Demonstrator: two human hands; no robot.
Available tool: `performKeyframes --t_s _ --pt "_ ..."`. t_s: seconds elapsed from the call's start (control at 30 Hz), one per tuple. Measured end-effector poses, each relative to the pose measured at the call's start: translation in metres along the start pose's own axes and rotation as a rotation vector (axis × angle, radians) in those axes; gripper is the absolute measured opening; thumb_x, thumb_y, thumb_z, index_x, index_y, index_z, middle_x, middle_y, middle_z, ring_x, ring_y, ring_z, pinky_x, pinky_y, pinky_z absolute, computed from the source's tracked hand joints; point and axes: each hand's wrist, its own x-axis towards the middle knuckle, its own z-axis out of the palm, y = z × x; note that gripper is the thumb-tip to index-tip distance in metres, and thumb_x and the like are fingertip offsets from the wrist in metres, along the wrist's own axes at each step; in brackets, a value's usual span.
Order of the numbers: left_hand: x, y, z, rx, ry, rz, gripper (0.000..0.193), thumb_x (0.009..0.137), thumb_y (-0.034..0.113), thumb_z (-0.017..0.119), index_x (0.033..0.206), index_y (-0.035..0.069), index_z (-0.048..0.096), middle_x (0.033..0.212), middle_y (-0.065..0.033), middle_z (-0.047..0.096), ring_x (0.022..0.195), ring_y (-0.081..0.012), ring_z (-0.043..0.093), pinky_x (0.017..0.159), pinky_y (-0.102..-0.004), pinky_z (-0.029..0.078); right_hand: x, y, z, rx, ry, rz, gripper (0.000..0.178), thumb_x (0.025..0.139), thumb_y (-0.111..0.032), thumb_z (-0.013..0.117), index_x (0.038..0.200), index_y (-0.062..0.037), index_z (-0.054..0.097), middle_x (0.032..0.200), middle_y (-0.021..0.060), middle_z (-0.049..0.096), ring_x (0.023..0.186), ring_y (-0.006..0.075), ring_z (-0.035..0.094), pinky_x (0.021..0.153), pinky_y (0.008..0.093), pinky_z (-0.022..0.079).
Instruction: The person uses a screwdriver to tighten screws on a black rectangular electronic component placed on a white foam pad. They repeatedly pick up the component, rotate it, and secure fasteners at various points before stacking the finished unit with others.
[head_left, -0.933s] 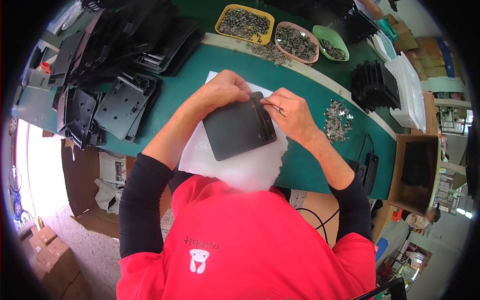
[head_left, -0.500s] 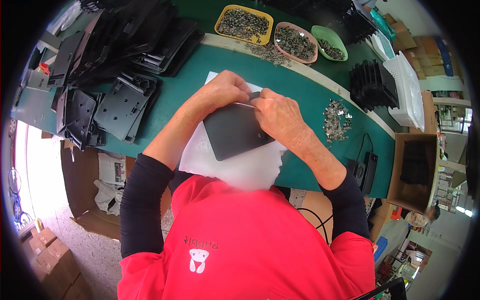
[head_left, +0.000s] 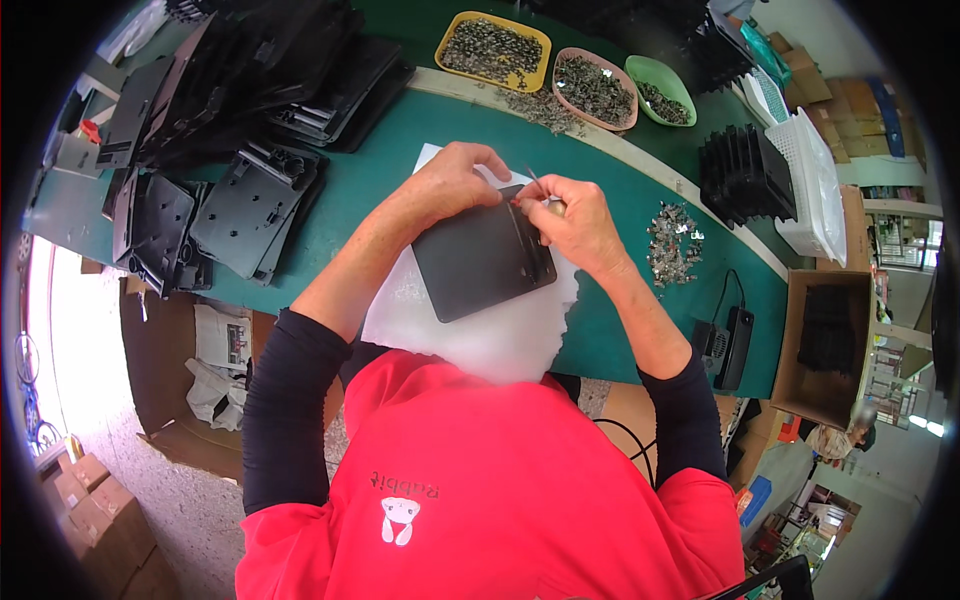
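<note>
A flat black plastic panel point(head_left: 478, 262) with a slot-like recess along its right side lies on a white foam sheet point(head_left: 400, 318). My left hand point(head_left: 462, 182) grips the panel's far edge, index finger stretched ahead and thumb near the edge. Over the panel's far right corner, my right hand point(head_left: 572, 218) is closed in a pinch on a thin pointed metal tool point(head_left: 535, 178). A small spot of red shows by its fingertips. Exactly which kind of tool it is, the fingers hide.
Black plastic panels point(head_left: 245, 215) are stacked at left. Yellow point(head_left: 545, 60), pink point(head_left: 627, 112) and green point(head_left: 688, 100) trays of small metal parts stand at the back. A loose pile of metal clips point(head_left: 675, 245) lies right, near a black power adapter point(head_left: 737, 345). An open carton point(head_left: 790, 385) stands farther right.
My right hand has shifted right and turned, so the tool now points up and away from the panel. My left index finger has stretched out. The panel's right-hand recess is uncovered.
</note>
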Motion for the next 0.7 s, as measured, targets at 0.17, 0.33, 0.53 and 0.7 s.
performKeyframes --t_s 0.17,0.33,0.53,0.7 --pt "-0.007 0.003 -0.001 -0.078 -0.037 0.022 0.021 0.078 0.009 0.064 0.098 0.004 0.067 0.078 -0.0042 0.066 0.066 -0.0099 0.058 0.061 -0.026 0.048 0.004 0.008 0.003 0.001 0.099 -0.184 0.013 0.085 -0.002 0.061 0.097 0.0007 0.066 0.08 0.0071 0.069 0.057 0.0119 0.062 0.053 0.0261 0.051" --pt "-0.002 -0.005 -0.006 -0.153 -0.119 0.07 0.014 0.085 0.014 0.063 0.093 0.004 0.068 0.083 -0.0025 0.066 0.07 -0.0081 0.059 0.064 -0.024 0.049 0.009 0.008 0.008 -0.48 0.24 -0.628 0.017 0.078 0.004 0.067 0.094 -0.0017 0.066 0.082 0.0089 0.066 0.063 0.0231 0.065 0.056 0.0329 0.054" --pt "-0.002 -0.006 -0.01 -0.231 -0.118 -0.005 0.014 0.09 0.018 0.064 0.088 0.004 0.067 0.082 -0.0008 0.066 0.072 -0.0072 0.06 0.065 -0.0217 0.049 0.014 0.008 0.01 -0.413 0.277 -0.652 0.017 0.077 0.003 0.07 0.093 -0.0002 0.066 0.083 0.0093 0.066 0.066 0.0237 0.065 0.059 0.032 0.054" --pt "-0.005 -0.006 -0.004 -0.2 -0.066 0.057 0.018 0.092 0.022 0.064 0.089 0.005 0.067 0.078 0.0007 0.064 0.07 -0.0053 0.057 0.063 -0.021 0.046 0.011 0.004 0.008 -0.029 0.194 -0.194 0.011 0.083 -0.008 0.068 0.09 -0.0007 0.071 0.085 0.0104 0.069 0.071 0.019 0.067 0.06 0.0304 0.052"
